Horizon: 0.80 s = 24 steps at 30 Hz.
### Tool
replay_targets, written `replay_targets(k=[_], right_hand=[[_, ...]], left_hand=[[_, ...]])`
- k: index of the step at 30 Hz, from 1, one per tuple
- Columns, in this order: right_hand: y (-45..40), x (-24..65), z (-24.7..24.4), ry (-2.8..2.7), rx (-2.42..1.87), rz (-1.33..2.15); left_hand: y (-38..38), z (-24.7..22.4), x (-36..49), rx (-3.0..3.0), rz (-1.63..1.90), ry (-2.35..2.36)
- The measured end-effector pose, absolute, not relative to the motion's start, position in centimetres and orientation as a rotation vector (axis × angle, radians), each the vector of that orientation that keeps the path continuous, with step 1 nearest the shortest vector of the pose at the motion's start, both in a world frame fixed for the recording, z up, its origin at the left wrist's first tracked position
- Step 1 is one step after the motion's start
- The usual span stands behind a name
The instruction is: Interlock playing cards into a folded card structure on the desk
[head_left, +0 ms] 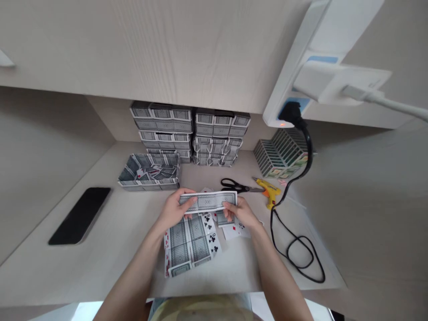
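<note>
Between my two hands is a long strip of playing cards (207, 202), patterned grey backs facing up. My left hand (175, 207) pinches its left end, and my right hand (242, 211) grips the right end. Below the strip, a flat panel of joined playing cards (190, 244) lies on the desk, with some card faces showing along its sides. Loose playing cards (236, 230) lie under and beside my right hand, partly hidden by it. An open box made of cards (150, 182), holding loose cards, stands beyond my left hand.
Stacked card-covered boxes (217, 145) stand at the back. Black scissors (239, 186) and a yellow glue gun (271, 191) lie beyond my right hand, with a black cord (297, 263) looping right. A phone (80, 216) lies left. A power strip (294, 89) hangs above; striped stacks (281, 154) stand behind.
</note>
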State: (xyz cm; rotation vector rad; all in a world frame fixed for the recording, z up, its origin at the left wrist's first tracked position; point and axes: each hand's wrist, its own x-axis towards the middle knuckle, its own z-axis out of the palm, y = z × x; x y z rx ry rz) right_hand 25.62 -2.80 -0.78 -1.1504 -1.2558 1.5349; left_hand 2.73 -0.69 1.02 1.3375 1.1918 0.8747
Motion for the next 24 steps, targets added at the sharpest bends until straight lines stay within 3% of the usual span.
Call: replay_targets(k=[24], right_hand=[[-3.1, 25.2, -0.3, -0.975, -1.034, 1.743]], left_hand=[[-1.0, 2.6, 2.8, 1.122, 0.859, 1.075]])
